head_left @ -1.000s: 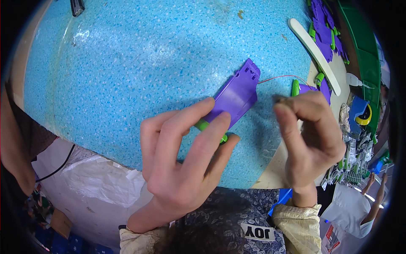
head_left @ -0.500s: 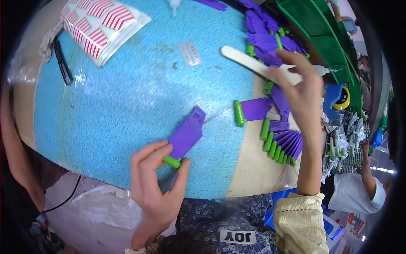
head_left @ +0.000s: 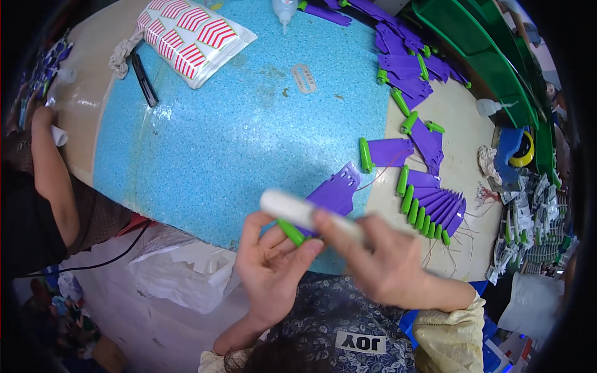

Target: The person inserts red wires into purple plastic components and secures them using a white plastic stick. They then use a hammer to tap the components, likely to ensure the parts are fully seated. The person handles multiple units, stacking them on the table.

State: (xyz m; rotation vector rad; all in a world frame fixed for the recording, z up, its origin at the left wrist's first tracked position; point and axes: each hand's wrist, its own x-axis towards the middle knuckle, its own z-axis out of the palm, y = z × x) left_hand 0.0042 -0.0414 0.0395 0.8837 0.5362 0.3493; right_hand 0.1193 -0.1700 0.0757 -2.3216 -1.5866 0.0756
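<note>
My left hand [head_left: 268,273], near the front edge of the table, pinches the green end of a flat purple plastic piece [head_left: 339,191] between thumb and fingers. The piece slants up to the right, with small slots at its far end and a thin wire trailing off. My right hand [head_left: 387,264] grips a white flat stick [head_left: 287,207], blurred by motion. The stick crosses over the purple piece, hiding part of it; whether they touch I cannot tell. To the right lies a similar purple piece with a green end [head_left: 388,151].
A fanned row of purple pieces [head_left: 435,205] and a heap of more [head_left: 404,65] lie right. A razor blade [head_left: 303,79], black cutter [head_left: 144,81], striped packet [head_left: 193,40] and dropper bottle [head_left: 285,9] rest farther back. A co-worker's arm [head_left: 53,168] is at left.
My right hand has swung down and left with the white stick, from beside the purple heap to over the held piece. The whole view has shifted, and my left hand still holds its piece.
</note>
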